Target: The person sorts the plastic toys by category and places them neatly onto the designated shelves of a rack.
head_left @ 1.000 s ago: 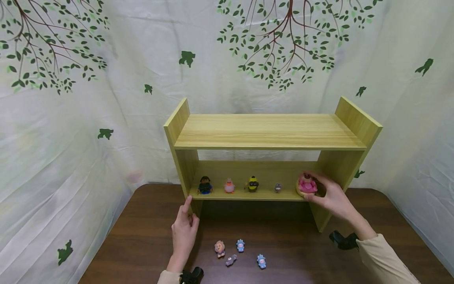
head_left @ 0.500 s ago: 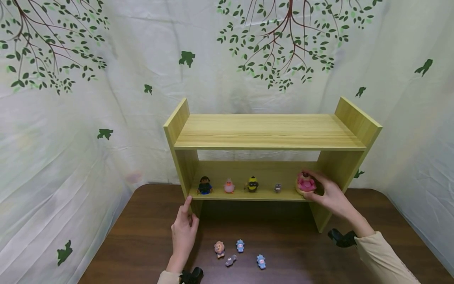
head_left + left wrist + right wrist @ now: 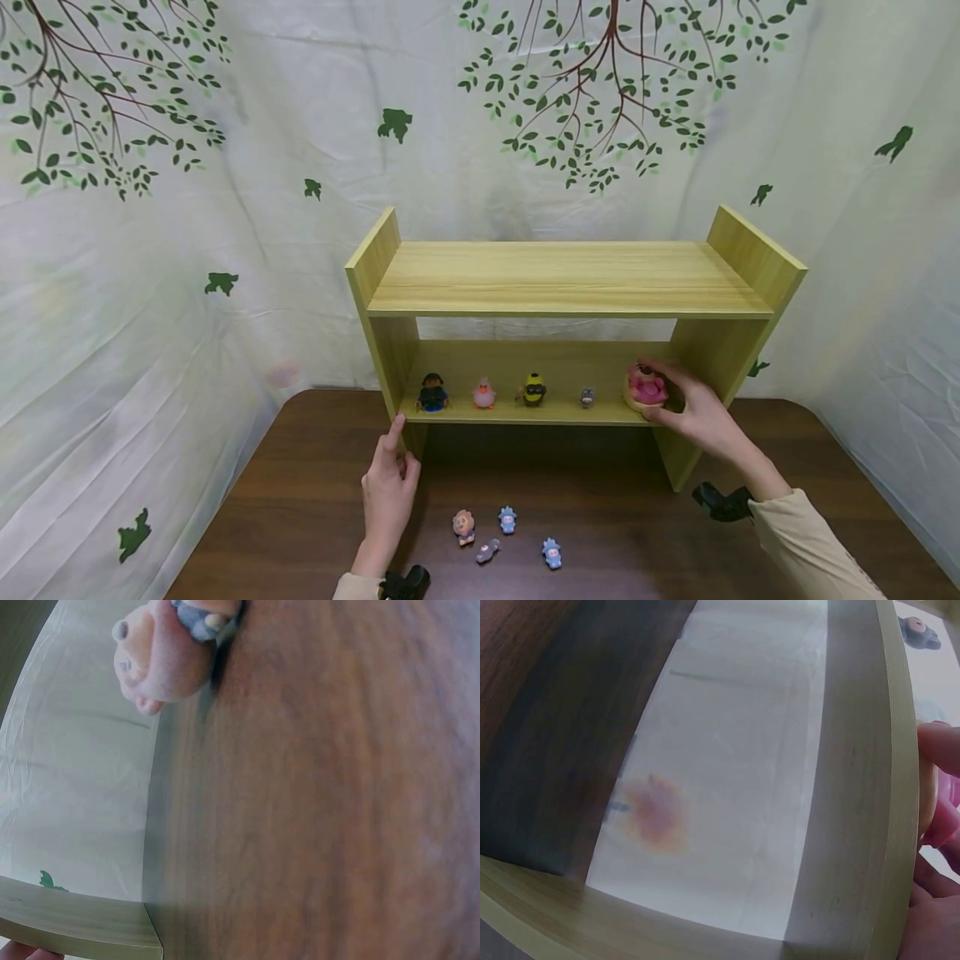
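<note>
On the lower shelf board, near its right end, my right hand (image 3: 693, 414) pinches a pink toy figure (image 3: 647, 389) with a tan base between thumb and fingers. The right wrist view shows only part of the pink toy (image 3: 945, 821), beyond the shelf edge. My left hand (image 3: 390, 487) touches the front left corner of the wooden shelf (image 3: 570, 279) with its straight index finger. Lined up on the same board are a dark-haired figure (image 3: 432, 393), a pink duck-like figure (image 3: 483, 393), a yellow and black figure (image 3: 533, 390) and a small grey figure (image 3: 587, 397).
Several small toys lie on the brown table (image 3: 300, 483) before the shelf: a peach figure (image 3: 464, 527), a grey one (image 3: 488, 551) and two blue ones, one nearer the front (image 3: 552, 553). A pale leaf-printed cloth (image 3: 300, 108) hangs behind.
The pink toy figure has shifted very slightly left and turned a little within my right hand's grip. My left hand stays at the shelf corner.
</note>
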{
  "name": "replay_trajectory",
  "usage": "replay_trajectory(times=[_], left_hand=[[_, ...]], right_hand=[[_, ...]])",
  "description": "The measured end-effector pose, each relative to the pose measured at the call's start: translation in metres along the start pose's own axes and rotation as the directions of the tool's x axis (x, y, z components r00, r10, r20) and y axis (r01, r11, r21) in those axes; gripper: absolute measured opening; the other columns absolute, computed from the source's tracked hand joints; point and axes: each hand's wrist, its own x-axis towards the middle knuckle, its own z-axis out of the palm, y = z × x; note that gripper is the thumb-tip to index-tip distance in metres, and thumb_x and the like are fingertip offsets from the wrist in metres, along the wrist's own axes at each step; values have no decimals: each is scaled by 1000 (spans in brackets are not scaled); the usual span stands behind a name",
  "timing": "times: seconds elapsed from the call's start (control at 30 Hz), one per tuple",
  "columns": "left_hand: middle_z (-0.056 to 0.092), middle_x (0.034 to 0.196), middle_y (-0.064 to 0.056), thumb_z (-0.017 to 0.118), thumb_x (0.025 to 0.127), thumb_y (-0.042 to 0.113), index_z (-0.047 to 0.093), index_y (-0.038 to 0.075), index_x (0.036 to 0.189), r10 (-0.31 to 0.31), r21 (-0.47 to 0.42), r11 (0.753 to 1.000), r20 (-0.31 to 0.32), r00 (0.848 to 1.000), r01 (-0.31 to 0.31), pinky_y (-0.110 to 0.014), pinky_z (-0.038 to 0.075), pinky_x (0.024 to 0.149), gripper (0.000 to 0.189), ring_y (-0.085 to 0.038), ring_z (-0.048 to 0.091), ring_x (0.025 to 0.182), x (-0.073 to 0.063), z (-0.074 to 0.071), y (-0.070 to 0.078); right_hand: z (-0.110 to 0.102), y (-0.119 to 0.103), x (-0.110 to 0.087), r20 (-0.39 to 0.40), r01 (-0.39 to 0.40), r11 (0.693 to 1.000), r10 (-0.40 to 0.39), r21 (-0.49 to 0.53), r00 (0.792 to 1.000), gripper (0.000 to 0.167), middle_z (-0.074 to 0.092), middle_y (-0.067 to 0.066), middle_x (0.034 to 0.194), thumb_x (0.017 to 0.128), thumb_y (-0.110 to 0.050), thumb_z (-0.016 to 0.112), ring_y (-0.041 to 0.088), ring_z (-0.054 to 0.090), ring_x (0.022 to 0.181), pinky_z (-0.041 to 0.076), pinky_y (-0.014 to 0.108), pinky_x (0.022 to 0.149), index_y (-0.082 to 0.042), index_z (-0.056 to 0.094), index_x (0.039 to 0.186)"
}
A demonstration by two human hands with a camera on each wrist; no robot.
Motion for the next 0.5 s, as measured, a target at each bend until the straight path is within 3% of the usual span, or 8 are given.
replay_trajectory(times=[0.13, 0.5], left_hand=[[42, 77, -7, 61, 76, -16, 37, 22, 145, -4, -5, 1000, 2, 1000, 4, -24, 26, 46, 82, -7, 30, 54, 0, 0, 0], [43, 77, -7, 62, 75, -17, 37, 21, 145, 12, 2, 1000, -7, 1000, -12, -24, 26, 46, 83, -5, 29, 54, 1, 0, 1]], right_hand=[[0, 0, 0, -4, 4, 1000, -4, 7, 1000, 62, 50, 22, 129, 83, -12, 71, 37, 48, 116, 39, 29, 91, 1, 46, 138], [-1, -6, -3, -66, 42, 999, -40, 28, 997, 60, 51, 20, 132, 84, -12, 72, 39, 51, 116, 38, 20, 90, -1, 48, 138]])
